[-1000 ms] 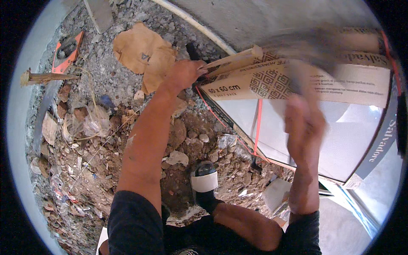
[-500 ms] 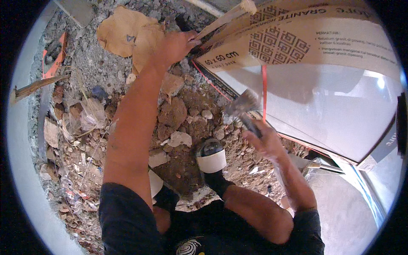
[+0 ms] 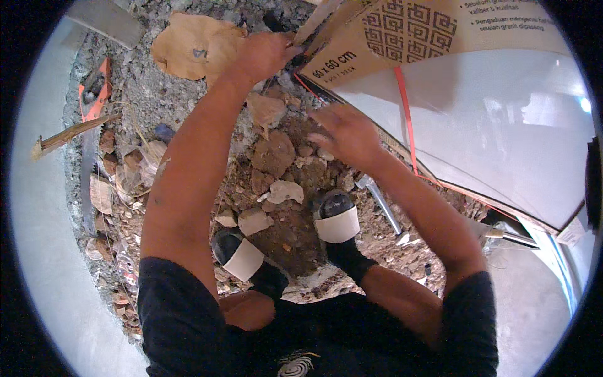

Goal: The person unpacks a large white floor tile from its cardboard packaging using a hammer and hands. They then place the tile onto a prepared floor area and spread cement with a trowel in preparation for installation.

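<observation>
My left hand (image 3: 267,53) is closed around the lower end of a wooden stick (image 3: 318,22) beside the corner of a tile carton (image 3: 342,63). Its fingertips are partly hidden. My right hand (image 3: 345,133) is open with fingers spread and holds nothing, above the rubble by the carton's lower edge. Under my right forearm lies a hammer (image 3: 384,210) with a shiny metal shaft, its head partly covered. A flattened piece of brown paper (image 3: 196,45) lies left of my left hand.
An orange-handled saw (image 3: 94,94) and a broken wood piece (image 3: 75,135) lie at the left near a pale wall edge (image 3: 38,220). Stones (image 3: 273,154) and rubble surround my sandalled feet. Large glossy tiles (image 3: 490,119), bound with red strap (image 3: 407,119), fill the right.
My right hand has let go of the hammer, which now lies on the rubble, and has moved up and left, fingers opened. My left hand stays at the stick. The view has shifted slightly.
</observation>
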{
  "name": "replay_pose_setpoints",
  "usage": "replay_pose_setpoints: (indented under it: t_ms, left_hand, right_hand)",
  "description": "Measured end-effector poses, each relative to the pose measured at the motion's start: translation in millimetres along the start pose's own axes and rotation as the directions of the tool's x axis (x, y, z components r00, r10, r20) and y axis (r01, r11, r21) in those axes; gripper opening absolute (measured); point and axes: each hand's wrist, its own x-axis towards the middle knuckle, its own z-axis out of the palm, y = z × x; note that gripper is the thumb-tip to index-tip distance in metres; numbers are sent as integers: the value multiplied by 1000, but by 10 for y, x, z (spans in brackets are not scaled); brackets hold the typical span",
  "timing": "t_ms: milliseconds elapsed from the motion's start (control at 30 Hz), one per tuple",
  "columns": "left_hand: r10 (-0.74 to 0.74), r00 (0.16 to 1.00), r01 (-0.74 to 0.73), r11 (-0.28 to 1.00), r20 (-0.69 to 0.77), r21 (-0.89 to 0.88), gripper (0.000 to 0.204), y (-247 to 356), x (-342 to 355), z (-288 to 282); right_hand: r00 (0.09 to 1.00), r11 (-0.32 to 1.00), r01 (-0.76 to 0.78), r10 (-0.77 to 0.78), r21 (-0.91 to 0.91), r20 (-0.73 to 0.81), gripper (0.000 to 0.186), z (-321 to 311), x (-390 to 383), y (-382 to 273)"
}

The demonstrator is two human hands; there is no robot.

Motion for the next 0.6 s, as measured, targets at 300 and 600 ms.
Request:
replay_pose_setpoints:
  t_ms: [300, 600]
  left_hand:
    - [53, 998, -56, 995, 47, 83, 32, 7, 27, -38]
    - [113, 994, -112, 987, 2, 112, 32, -122, 94, 18]
  right_hand:
    - [914, 909, -274, 347, 313, -208, 44, 570, 511, -687]
    - [544, 518, -89, 741, 851, -394, 40, 703, 799, -672]
